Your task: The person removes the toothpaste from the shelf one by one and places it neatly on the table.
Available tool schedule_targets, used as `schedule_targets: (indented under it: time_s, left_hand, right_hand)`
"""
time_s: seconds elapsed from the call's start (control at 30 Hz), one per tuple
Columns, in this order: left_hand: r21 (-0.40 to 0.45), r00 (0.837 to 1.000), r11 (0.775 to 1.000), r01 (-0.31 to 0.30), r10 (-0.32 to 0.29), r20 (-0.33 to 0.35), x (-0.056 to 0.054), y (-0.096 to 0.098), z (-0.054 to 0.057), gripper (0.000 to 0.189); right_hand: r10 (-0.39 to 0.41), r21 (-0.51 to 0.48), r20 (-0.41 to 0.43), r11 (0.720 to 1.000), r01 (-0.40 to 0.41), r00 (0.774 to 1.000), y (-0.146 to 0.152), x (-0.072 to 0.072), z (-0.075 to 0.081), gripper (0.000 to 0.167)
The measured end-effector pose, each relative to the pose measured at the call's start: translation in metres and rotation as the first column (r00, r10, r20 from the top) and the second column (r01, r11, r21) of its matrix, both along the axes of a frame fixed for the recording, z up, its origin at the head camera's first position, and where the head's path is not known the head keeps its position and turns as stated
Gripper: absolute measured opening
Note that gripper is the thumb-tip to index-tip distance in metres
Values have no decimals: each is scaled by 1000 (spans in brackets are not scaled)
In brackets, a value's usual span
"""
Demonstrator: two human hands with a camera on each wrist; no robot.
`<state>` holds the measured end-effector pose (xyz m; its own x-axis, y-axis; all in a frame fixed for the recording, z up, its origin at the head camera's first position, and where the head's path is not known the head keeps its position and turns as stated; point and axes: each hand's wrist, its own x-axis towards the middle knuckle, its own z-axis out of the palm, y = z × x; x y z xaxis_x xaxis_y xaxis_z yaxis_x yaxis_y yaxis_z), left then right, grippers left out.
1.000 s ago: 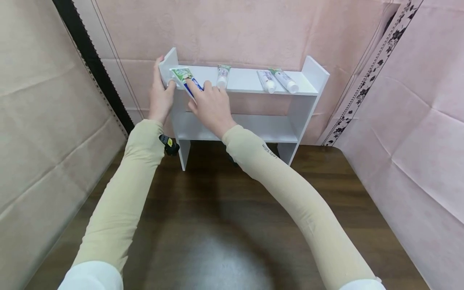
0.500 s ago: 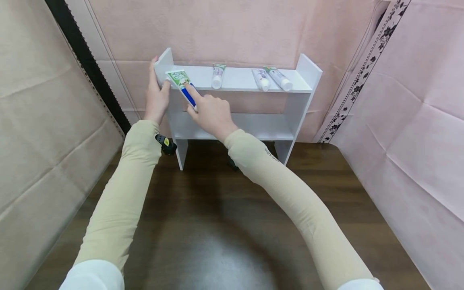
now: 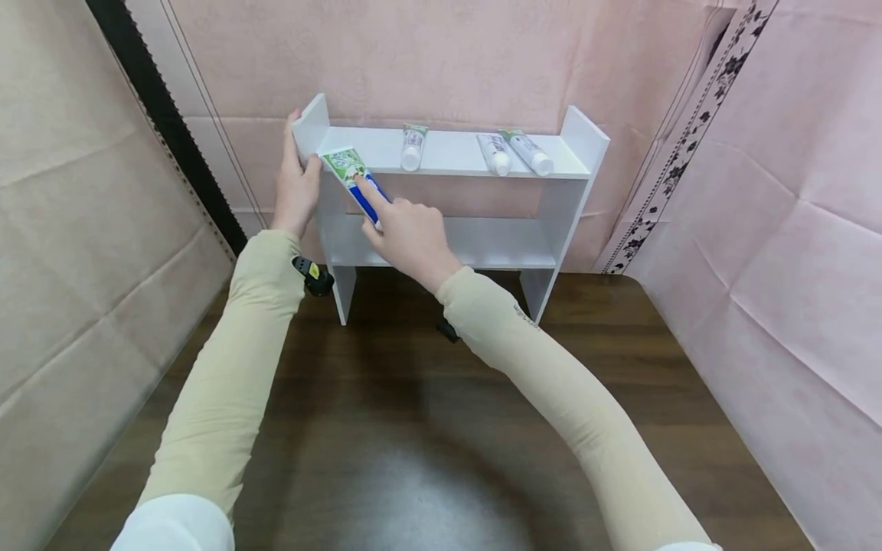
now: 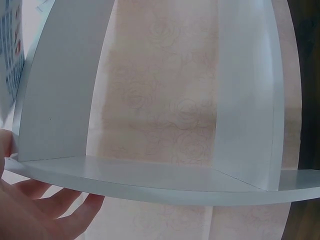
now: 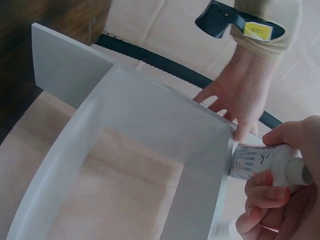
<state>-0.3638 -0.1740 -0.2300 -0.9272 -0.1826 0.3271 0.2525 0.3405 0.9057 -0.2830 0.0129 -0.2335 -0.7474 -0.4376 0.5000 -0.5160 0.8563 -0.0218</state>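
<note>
- I have the tube (image 3: 342,161) pinched near its cap (image 5: 299,171) in my right hand (image 3: 415,239), forefinger (image 3: 373,196) along its face.
- Its flat end juts past my grip, before the shelf (image 3: 451,155)'s left end.
- My left hand (image 3: 296,190) clasps the shelf there.

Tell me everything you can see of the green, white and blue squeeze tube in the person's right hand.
The tube looks like smooth plastic: green at its flat end, blue further down. The right wrist view shows print on its pale other side and a round whitish cap in place. The right hand grips it between thumb and fingers, aslant, flat end toward the left end of the white shelf unit. Whether they touch is unclear.
</note>
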Motion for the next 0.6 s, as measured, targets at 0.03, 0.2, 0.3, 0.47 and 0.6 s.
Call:
schedule_targets:
  time_s: [0.03, 0.2, 0.3, 0.47, 0.6]
  left_hand:
    - [-2, 1000, 1000, -1, 1, -1, 0, 0, 0, 60]
    - [18, 1000, 1000, 2, -1, -8, -2, -1, -3, 61]
    - [32, 1000, 999, 2, -2, -9, -3, -2, -4, 62]
    - [48, 1000, 999, 8, -7, -26, -5, -3, -4, 63]
    - [112, 999, 994, 21, -16, -44, -5, -4, -2, 65]
  right_hand:
    - [1, -6, 15, 1000, -1, 1000, 3, 2, 0, 55]
    - [23, -56, 46, 998, -20, 999, 17, 11, -3, 52]
    - [43, -84, 32, 996, -40, 999, 22, 17, -5, 50]
    - [45, -86, 17, 995, -43, 999, 28, 27, -8, 48]
    - [44, -68, 26, 997, -42, 999, 31, 33, -9, 46]
